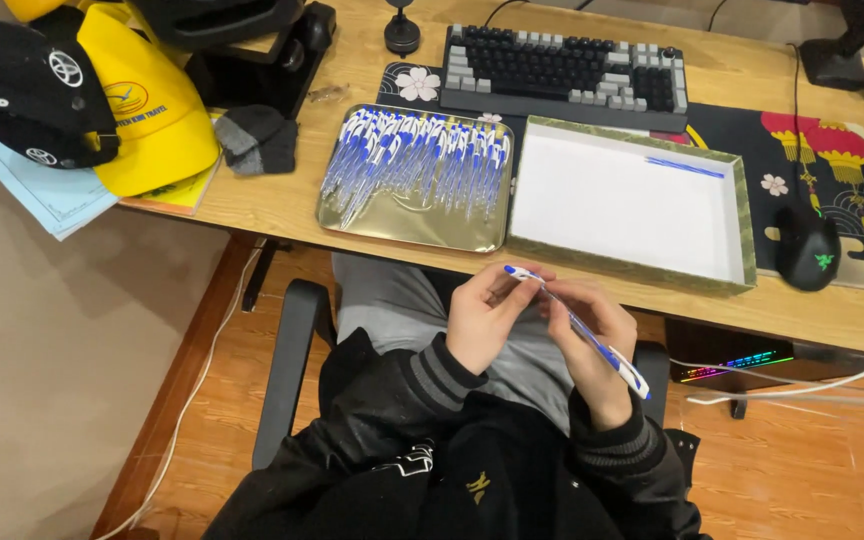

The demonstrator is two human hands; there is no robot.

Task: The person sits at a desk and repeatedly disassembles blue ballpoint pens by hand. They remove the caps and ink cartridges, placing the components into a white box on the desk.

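Seated at a wooden table (282, 205), a person grips a blue-and-white pen (577, 330) in both hands, left hand (487, 318) and right hand (597, 350), apparently twisting it, near a pen-filled tray (412, 225).

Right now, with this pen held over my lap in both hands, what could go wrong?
1. The pen is held between the left hand and right hand over the lap, clear of the desk; a slip would likely drop it to the floor.
2. The gold tray, heaped with pens, sits at the desk's front edge, so a bump from a rising hand might spill it.
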